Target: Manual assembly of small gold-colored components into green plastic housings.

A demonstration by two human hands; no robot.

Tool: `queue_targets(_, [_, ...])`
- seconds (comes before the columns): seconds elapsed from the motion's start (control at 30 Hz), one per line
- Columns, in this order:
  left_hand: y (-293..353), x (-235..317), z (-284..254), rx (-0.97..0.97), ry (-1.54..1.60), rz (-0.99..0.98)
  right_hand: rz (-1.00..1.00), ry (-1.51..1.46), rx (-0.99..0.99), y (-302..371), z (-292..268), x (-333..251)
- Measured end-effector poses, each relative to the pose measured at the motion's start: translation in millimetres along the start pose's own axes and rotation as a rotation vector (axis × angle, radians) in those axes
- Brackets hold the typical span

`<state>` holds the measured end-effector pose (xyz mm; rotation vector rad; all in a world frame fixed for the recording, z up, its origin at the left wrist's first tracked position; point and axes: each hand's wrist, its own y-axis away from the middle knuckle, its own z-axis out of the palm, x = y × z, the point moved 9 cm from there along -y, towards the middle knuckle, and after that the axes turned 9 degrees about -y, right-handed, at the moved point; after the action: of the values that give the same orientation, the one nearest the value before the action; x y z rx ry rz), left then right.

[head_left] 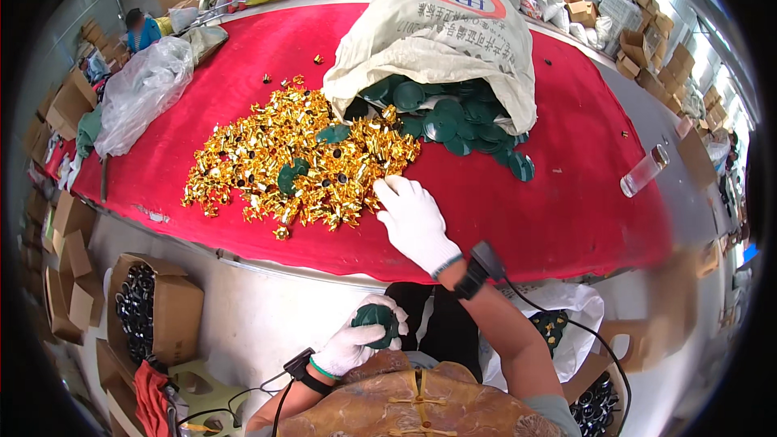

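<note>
My left hand, in a white glove, is closed around a dark green round disc or small stack of discs close to my body. My gloved right hand reaches over the red cloth, its bent fingertips touching the near right edge of a heap of shiny gold pieces. What the fingertips pinch, if anything, is hidden. A few green discs lie on the heap. More green discs spill from the mouth of a big off-white woven sack lying beyond my right hand.
The red cloth covers a wide table. A clear glass lies at its right, and a clear plastic bag at its far left. Boxes of black parts stand below. Cables run from both wrists. Another person is at the far left.
</note>
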<state>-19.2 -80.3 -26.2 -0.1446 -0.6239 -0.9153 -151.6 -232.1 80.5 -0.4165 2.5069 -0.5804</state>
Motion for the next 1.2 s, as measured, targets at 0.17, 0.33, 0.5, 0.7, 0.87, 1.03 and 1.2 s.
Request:
queue_targets(0.17, [4,-2,-4,0.068,-0.089,0.029,0.029,0.184,-0.118,-12,28,22])
queue_targets(0.33, [-1,10,-12,0.104,0.01,0.088,0.119,0.052,-0.141,10,6,35])
queue_targets(0.5, [-23,43,0,0.072,-0.105,0.239,0.228,-0.287,-0.11,48,-46,18])
queue_targets(0.7, [-36,64,27,0.094,-0.639,0.43,0.373,-0.705,-0.228,113,-57,-33])
queue_targets(0.87, [-33,59,39,0.12,-0.972,0.475,0.306,-0.591,-0.068,142,-61,-43])
queue_targets(1.03, [-30,47,43,0.167,-0.99,0.385,0.335,-0.618,-0.073,158,-55,-43])
queue_targets(1.2, [-31,40,38,0.186,-0.976,0.275,0.318,-0.566,-0.089,165,-50,-42])
